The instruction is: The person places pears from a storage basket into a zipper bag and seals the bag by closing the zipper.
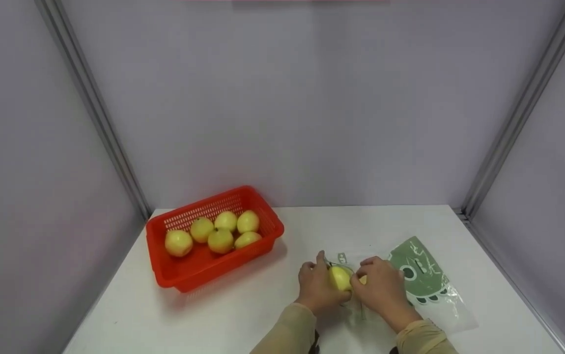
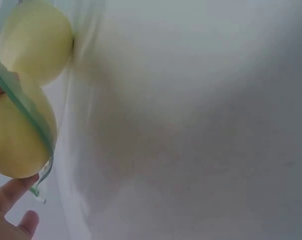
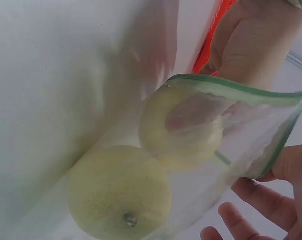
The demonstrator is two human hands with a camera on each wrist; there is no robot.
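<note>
My left hand (image 1: pixel 319 287) grips a pale yellow, round pear (image 1: pixel 340 279) at the mouth of a clear zip bag (image 3: pixel 235 93) with a green edge. In the right wrist view the fingers holding this pear show through the plastic. A second pear (image 3: pixel 121 192), finely speckled, lies deeper inside the bag. At the other side of the mouth my right hand (image 1: pixel 381 287) pinches the bag's edge, its other fingers (image 3: pixel 238 220) spread apart. Both pears (image 2: pixel 36 42) also show at the left of the left wrist view, beside the green edge.
A red plastic basket (image 1: pixel 213 263) with several pears (image 1: pixel 220 241) stands at the left rear of the white table (image 1: pixel 130 314). Right of my hands lies a clear bag with a green cartoon face print (image 1: pixel 417 268). Grey panels (image 1: pixel 292 98) enclose the table at the back and sides.
</note>
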